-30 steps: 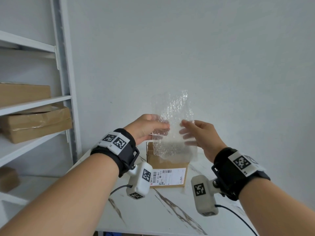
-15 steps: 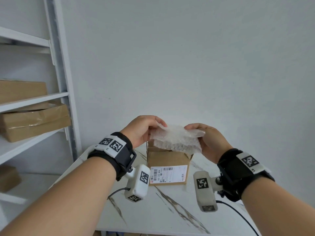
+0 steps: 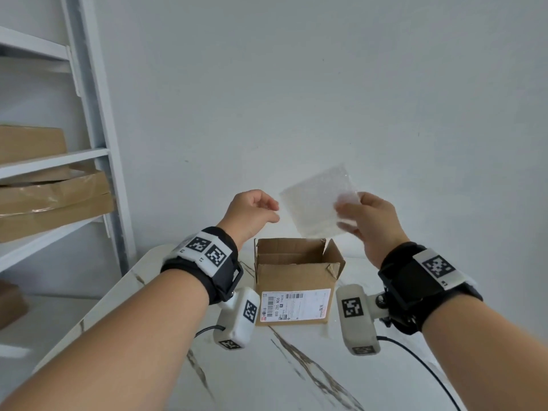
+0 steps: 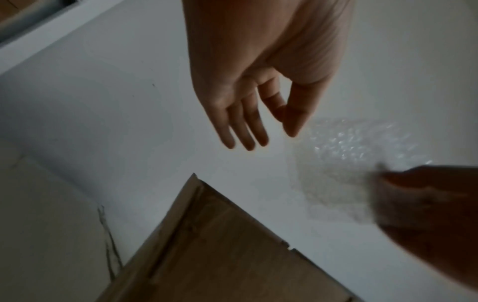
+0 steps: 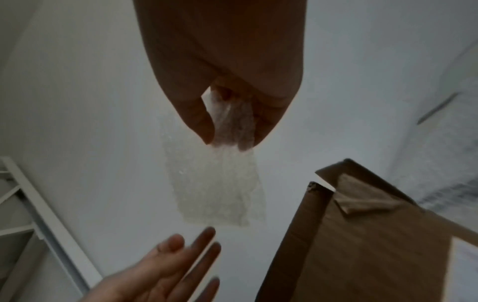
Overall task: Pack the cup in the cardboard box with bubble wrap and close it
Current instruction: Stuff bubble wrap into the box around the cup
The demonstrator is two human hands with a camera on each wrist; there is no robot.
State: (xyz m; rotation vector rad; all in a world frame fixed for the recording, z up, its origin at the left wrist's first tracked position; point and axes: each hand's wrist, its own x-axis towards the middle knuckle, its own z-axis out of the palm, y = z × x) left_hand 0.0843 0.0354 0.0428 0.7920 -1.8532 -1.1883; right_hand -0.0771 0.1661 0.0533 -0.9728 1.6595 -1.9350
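Observation:
A small cardboard box (image 3: 295,278) with a shipping label stands on the marble table, its top flaps up and open. My right hand (image 3: 366,222) pinches a folded sheet of clear bubble wrap (image 3: 315,203) above the box; the wrist view shows thumb and fingers (image 5: 200,122) closed on the bubble wrap (image 5: 220,190). My left hand (image 3: 252,213) hovers just left of the sheet, holding nothing, its fingers (image 4: 243,126) straight and relaxed. The box corner (image 4: 220,245) lies below it. No cup is in view.
A white metal shelf unit (image 3: 89,143) stands at the left with several flat cardboard boxes (image 3: 56,200) on its shelves. The white marble table (image 3: 281,366) runs toward me, and a plain wall stands close behind the box. A black cable (image 3: 421,360) trails from the right wrist.
Both hands held the bubble wrap and folded it over the box. Now the left hand has let go and only the right hand holds the folded sheet, raised a little.

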